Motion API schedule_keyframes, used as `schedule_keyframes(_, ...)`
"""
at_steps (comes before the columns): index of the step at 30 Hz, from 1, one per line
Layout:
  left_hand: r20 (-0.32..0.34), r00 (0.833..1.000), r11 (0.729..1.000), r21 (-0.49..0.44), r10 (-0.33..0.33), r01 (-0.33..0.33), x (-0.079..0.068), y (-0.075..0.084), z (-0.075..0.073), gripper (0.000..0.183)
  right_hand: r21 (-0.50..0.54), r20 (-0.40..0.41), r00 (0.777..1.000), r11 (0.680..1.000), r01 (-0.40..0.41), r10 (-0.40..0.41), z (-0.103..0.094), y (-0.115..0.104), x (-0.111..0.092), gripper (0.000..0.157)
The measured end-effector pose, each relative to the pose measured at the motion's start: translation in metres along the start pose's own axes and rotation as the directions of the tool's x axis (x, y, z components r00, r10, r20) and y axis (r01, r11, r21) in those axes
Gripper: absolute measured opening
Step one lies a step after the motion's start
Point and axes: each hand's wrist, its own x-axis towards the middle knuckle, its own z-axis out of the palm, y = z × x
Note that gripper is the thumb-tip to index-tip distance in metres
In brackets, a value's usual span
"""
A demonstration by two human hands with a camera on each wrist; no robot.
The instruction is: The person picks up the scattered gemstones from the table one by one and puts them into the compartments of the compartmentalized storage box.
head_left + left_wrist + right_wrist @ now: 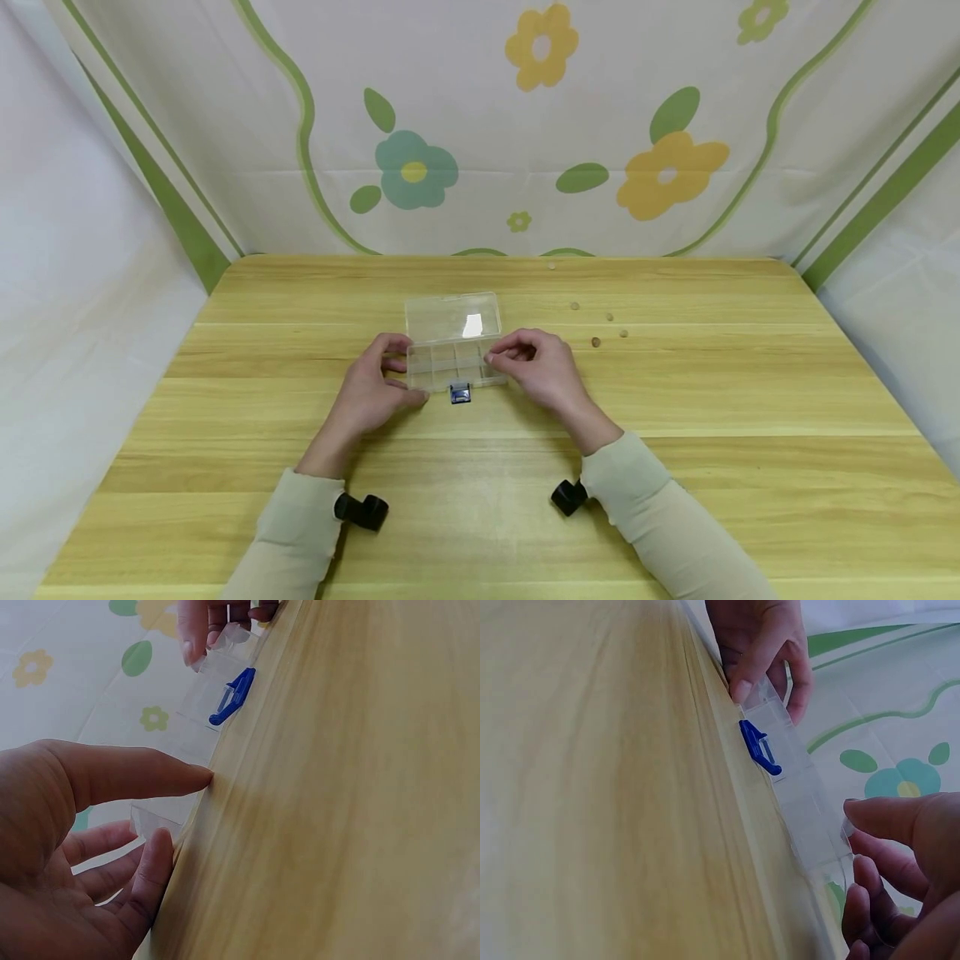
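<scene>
A clear plastic compartment box (444, 388) lies on the table with its lid (438, 317) folded back, away from the person. A dark blue latch (461, 393) hangs at the middle of its front edge. My left hand (370, 390) grips the left end of the box, thumb at the front edge and fingers around the far side. Over the right-end compartments, my right hand (546, 367) pinches a small translucent round piece (847, 828) between thumb and forefinger. Its other fingers are bent beside the box's right end.
Several small round pieces lie on the wooden table (750, 375) right of the box, among them a brown one (596, 342) and a pale one (574, 306). Another pale piece (551, 267) sits near the back edge. A flowered cloth (480, 125) hangs behind.
</scene>
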Motion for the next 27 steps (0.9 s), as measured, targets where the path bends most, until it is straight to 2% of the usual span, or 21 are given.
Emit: schedule_keyframes(27, 0.000, 1.000, 1.000, -0.021, -0.004, 0.004, 0.0006, -0.0002, 0.0000, 0.074, -0.017, 0.004, 1.000, 1.000, -0.012, 0.012, -0.0017, 0.0048, 0.0001, 0.014)
